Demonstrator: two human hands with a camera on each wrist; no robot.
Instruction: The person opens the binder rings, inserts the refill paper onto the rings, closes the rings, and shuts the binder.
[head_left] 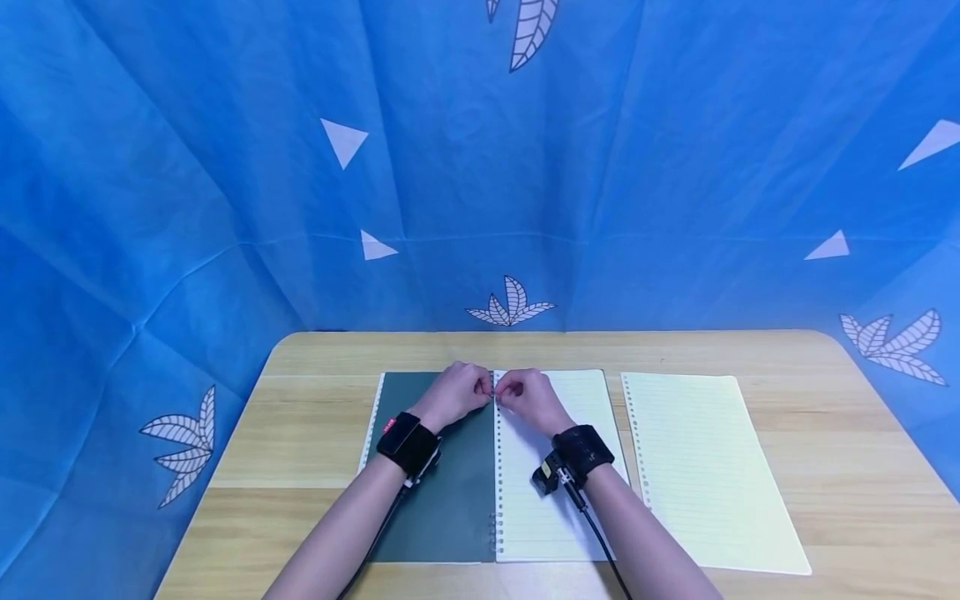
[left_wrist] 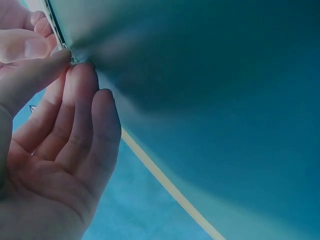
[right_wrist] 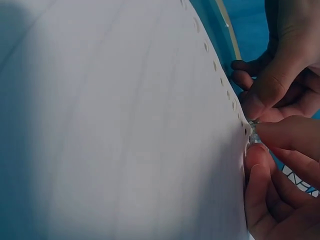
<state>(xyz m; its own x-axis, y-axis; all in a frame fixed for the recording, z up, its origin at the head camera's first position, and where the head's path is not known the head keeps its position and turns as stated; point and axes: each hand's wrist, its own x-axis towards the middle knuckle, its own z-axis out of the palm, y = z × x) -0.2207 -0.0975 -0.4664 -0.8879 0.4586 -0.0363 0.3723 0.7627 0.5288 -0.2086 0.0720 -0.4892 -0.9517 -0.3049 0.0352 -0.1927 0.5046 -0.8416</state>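
Head view: an open binder [head_left: 450, 492] lies flat near the table's [head_left: 300, 433] front edge, dark cover on the left, a lined sheet [head_left: 540, 508] on the right. Both hands meet at the far end of the ring spine [head_left: 493, 467]. Left hand [head_left: 453, 393]: thumb and fingertips pinch the metal ring at the cover edge. Right hand [head_left: 525, 398]: fingers pinch the same ring beside the sheet's punched holes. A loose sheet [head_left: 705, 467] lies flat just right of the binder, apart from it.
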